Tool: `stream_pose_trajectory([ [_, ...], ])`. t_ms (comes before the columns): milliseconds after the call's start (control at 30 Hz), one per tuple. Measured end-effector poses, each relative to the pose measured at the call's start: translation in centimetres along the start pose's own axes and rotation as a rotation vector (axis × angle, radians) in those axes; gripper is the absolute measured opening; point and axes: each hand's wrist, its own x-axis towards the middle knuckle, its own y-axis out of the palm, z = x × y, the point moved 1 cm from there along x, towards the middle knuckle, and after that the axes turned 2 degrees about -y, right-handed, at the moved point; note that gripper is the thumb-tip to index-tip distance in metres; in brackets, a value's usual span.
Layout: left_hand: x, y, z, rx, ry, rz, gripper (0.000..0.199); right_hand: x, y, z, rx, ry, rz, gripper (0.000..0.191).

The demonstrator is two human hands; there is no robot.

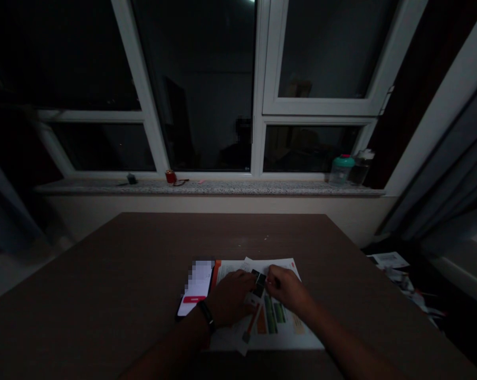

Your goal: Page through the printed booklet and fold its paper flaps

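Note:
A white printed sheet with green and orange pictures lies on the table in front of me. Over it, a narrow loose piece of paper runs under my left hand, which wears a dark wristband and holds the paper down with fingers and thumb. Between my hands shows a dark picture with pale lines; the dimness hides whether it belongs to the loose paper. My right hand is closed in a pinch at that picture's right edge. What its fingertips grip is too small to make out.
Left of the sheet lies a lit phone on the brown table. Small white scraps are scattered farther back. A granite sill bears a red jar and a teal-lidded bottle. Papers are piled beyond the right edge.

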Motion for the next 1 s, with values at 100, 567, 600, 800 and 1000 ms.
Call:
stream_pose_trajectory([
  [100,0.0,0.1,0.1,-0.021,-0.009,0.000,0.043,0.0,0.1,-0.5,-0.051,-0.019,-0.046,0.016],
  [567,-0.1,0.0,0.0,-0.039,-0.025,0.003,0.040,0.2,0.1,-1.0,-0.234,-0.199,-0.047,0.019],
  [600,-0.1,0.1,0.0,-0.038,-0.024,0.002,0.040,0.3,0.0,-1.2,-0.258,-0.157,-0.066,0.019],
  [800,-0.2,0.4,0.1,0.010,0.015,-0.011,0.048,0.1,-0.1,-1.2,-0.253,-0.104,-0.088,0.014],
  [1000,-0.4,1.0,0.2,0.058,0.039,-0.026,0.060,-0.6,0.1,-0.5,-0.134,-0.354,0.064,0.013],
])
